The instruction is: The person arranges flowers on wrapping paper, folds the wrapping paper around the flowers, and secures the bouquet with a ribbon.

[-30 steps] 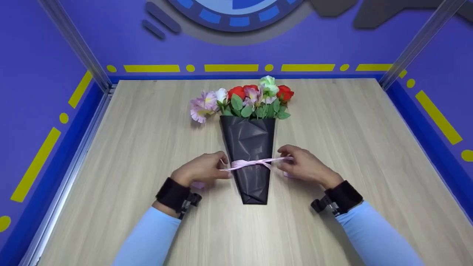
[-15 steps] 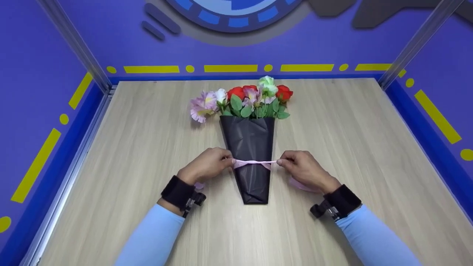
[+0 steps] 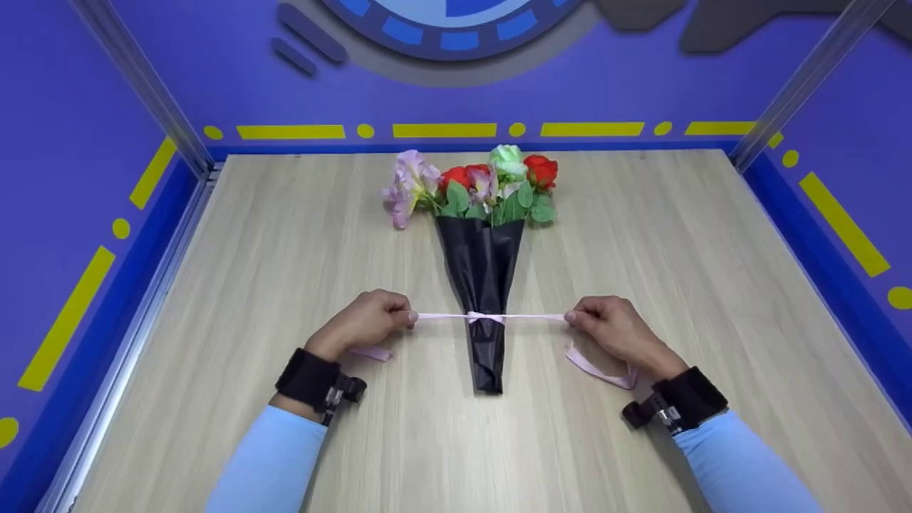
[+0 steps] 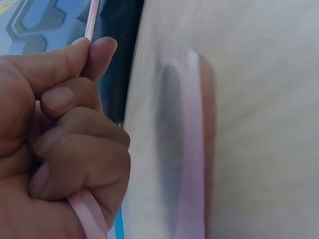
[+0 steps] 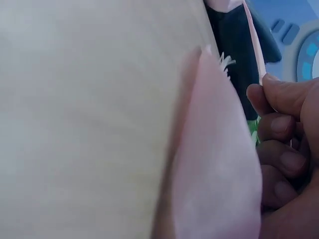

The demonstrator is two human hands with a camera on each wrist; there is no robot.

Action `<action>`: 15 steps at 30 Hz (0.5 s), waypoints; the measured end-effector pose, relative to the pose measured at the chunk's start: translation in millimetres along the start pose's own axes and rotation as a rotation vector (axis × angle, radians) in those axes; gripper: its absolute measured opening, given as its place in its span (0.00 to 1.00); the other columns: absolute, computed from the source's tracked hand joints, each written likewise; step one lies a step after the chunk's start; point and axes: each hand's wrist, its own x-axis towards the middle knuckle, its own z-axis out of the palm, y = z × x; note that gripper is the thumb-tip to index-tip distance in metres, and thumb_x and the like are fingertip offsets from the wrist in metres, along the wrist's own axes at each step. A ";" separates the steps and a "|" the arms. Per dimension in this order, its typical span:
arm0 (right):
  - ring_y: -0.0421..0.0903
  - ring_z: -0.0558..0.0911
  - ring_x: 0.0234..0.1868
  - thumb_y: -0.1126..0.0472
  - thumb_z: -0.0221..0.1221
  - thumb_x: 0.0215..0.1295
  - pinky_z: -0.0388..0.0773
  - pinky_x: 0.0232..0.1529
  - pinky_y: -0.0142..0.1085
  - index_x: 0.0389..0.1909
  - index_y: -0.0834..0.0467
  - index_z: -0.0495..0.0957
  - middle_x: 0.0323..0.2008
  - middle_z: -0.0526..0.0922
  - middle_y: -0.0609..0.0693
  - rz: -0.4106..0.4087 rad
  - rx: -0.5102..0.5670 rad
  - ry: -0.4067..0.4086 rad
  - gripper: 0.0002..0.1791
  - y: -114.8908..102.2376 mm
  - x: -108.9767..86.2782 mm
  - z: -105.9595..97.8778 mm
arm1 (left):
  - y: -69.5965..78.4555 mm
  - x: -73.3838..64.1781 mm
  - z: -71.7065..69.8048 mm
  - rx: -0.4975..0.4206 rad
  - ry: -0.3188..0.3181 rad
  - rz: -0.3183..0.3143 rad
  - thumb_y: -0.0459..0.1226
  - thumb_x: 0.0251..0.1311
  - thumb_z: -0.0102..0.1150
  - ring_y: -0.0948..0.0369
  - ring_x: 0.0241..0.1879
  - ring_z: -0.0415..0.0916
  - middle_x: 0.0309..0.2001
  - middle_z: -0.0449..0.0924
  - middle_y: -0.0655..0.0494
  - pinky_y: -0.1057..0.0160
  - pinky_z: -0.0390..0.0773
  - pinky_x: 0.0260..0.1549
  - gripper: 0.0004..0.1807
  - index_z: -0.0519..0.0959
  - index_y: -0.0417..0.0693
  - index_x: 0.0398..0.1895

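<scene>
A bouquet of red, pale green and lilac flowers (image 3: 484, 182) lies on the table in black wrapping paper (image 3: 479, 260). Round its narrow lower part runs a pink ribbon (image 3: 486, 318), which cinches the paper into folds. My left hand (image 3: 367, 320) pinches one ribbon end between thumb and forefinger, left of the bouquet. On the other side my right hand (image 3: 616, 328) pinches the opposite end, and the ribbon stretches straight between them. In the left wrist view the other fingers (image 4: 84, 154) curl into the palm, with ribbon trailing below. A loose ribbon tail (image 5: 219, 159) fills the right wrist view's middle.
The wood-grain table (image 3: 456, 456) is enclosed by blue-purple panels (image 3: 456, 107) at the back and both sides, with metal posts (image 3: 812, 85) at the corners. Ribbon tails (image 3: 602, 374) lie on the table beneath the hands.
Both hands have moved apart, drawing the ribbon tight. The paper has narrowed and creased at the tie, and the lilac flowers on the left have shifted inward and upward.
</scene>
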 end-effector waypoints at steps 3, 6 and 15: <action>0.36 0.70 0.21 0.51 0.64 0.74 0.67 0.20 0.30 0.31 0.54 0.87 0.23 0.75 0.43 0.039 0.020 0.011 0.14 5.5 -2.5 -5.0 | -4.4 -4.5 -3.5 0.004 0.011 -0.005 0.42 0.75 0.58 0.63 0.24 0.64 0.24 0.75 0.59 0.64 0.65 0.28 0.14 0.86 0.46 0.33; 0.37 0.72 0.21 0.51 0.65 0.73 0.69 0.20 0.31 0.30 0.54 0.87 0.23 0.76 0.44 0.065 0.020 0.043 0.14 10.2 -4.2 -9.3 | -7.4 -8.4 -5.5 0.013 0.025 -0.024 0.43 0.75 0.58 0.62 0.22 0.63 0.21 0.69 0.61 0.65 0.63 0.26 0.15 0.86 0.46 0.32; 0.37 0.72 0.21 0.53 0.65 0.73 0.69 0.21 0.30 0.30 0.56 0.87 0.22 0.78 0.46 0.075 -0.032 0.061 0.13 20.9 -6.2 -21.5 | -14.5 -12.4 -2.9 0.007 0.020 -0.034 0.42 0.74 0.59 0.62 0.24 0.65 0.22 0.68 0.63 0.65 0.64 0.27 0.18 0.79 0.42 0.26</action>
